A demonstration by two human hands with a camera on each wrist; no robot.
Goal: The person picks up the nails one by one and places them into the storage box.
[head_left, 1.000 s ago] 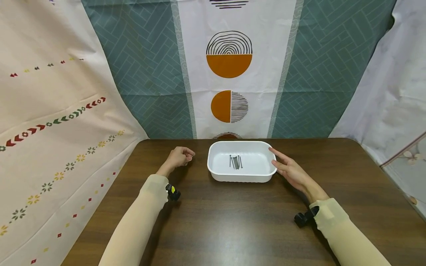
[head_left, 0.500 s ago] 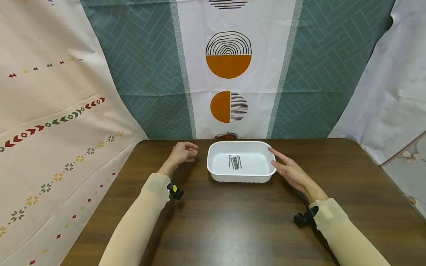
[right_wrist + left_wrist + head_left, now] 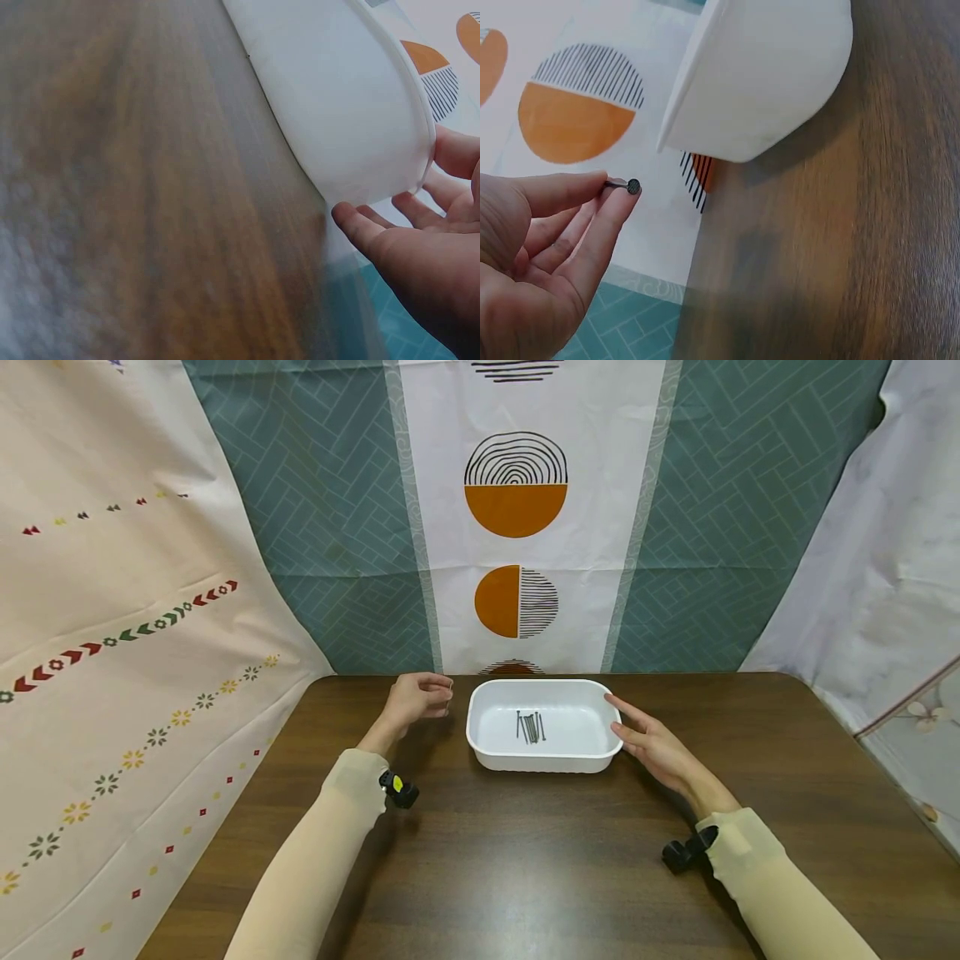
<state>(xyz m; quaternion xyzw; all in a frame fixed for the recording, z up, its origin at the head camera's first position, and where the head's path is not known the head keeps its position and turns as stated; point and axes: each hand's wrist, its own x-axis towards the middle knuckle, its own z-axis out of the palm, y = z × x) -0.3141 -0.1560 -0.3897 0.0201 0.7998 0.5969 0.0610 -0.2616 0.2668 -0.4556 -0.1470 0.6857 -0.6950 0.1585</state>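
Just left of the white plastic tray (image 3: 543, 761), my left hand (image 3: 416, 700) is raised at the table's far edge. Its thumb and finger pinch a dark nail (image 3: 632, 186), whose round flat head faces the left wrist camera. Most of that nail's shank is hidden by the fingers. Inside the tray, several grey nails (image 3: 531, 727) lie in a loose row near the middle. My right hand (image 3: 660, 752) rests against the tray's right end, fingers loosely extended. In the right wrist view, its fingertips touch the rim and outer wall.
The tray stands on a dark brown wooden table (image 3: 510, 860), close to its far edge. Behind it hangs a patterned teal and white cloth (image 3: 345, 527). A cream cloth (image 3: 135, 652) hangs at left and a white one (image 3: 885, 568) at right.
My left hand has moved slightly right and away from me, closer to the tray, and its fingers have turned toward it. The right hand and tray stay put.
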